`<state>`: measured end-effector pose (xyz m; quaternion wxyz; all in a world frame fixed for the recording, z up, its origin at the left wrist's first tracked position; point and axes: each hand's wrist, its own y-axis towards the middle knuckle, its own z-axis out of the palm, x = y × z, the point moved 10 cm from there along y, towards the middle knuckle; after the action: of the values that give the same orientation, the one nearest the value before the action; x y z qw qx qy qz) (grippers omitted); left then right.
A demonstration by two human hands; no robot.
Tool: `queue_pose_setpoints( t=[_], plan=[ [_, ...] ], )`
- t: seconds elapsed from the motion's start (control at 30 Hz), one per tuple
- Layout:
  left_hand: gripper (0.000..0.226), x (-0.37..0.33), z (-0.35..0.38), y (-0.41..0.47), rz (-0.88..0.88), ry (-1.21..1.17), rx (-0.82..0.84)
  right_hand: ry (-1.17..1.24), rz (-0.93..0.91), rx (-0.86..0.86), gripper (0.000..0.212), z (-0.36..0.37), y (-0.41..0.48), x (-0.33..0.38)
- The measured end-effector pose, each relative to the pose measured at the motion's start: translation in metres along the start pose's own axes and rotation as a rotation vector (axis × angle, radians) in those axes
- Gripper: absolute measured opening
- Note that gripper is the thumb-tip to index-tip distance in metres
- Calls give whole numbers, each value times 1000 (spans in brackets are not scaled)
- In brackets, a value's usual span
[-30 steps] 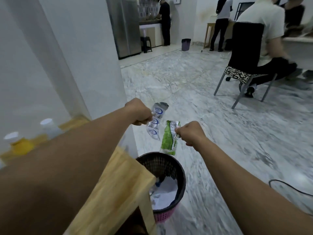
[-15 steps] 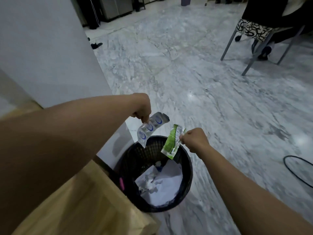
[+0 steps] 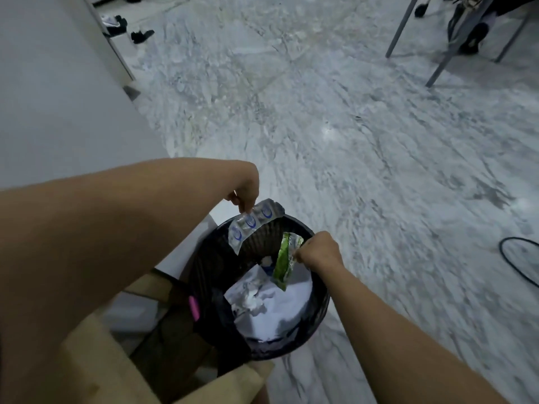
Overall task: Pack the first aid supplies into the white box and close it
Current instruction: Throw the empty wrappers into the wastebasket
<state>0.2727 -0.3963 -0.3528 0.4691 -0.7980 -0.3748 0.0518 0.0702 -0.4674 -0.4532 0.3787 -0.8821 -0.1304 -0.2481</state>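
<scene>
Over the black mesh wastebasket, both hands pinched shut on empty wrappers. Left hand clamped by thumb and fingertips on one end of a silver blister strip with blue marks, the strip hanging slantwise across the far-left part of the rim. Right hand closed on the top edge of a green and white sachet, dangling inside the basket's mouth, its lower end just above the crumpled white paper filling the bottom. The two wrappers near each other but apart, not touching. Pink band showing on the basket's left side, beside the corner of a light wooden table. Grey-veined marble floor all around; black cable looped at the right edge; metal chair legs at top right; dark shoes by the white wall at top left. White box nowhere in view.
</scene>
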Motion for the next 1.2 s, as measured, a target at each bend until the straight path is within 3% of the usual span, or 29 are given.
queue_pose_setpoints(
  t=[0.13, 0.27, 0.47, 0.6, 0.73, 0.83, 0.97, 1.2],
  plan=[
    [14, -1, 10, 10, -15, 39, 8, -24, 17, -7, 39, 12, 8, -7],
    [16, -2, 22, 12, -35, 38, 59, -43, -21, 27, 32, 16, 8, -1],
    [30, -1, 2, -13, 30, -16, -8, -63, -102, 15, 32, -4, -7, 24],
    [29, 7, -27, -48, 97, -58, -144, -80, -171, -29, 34, -36, -34, 56],
    [32, 13, -61, -112, 182, 50, -472, -107, -254, -46, 35, -64, -64, 88],
    [26, 32, -68, -171, 218, 17, -641, -160, -388, -35, 15, -81, -111, 127],
    [35, 65, -73, -255, 204, -39, -836, -230, -546, -71, 48, -102, -173, 172],
    [47, 138, -38, -393, 56, -153, -1022, -322, -778, -156, 55, -135, -299, 229]
  ],
)
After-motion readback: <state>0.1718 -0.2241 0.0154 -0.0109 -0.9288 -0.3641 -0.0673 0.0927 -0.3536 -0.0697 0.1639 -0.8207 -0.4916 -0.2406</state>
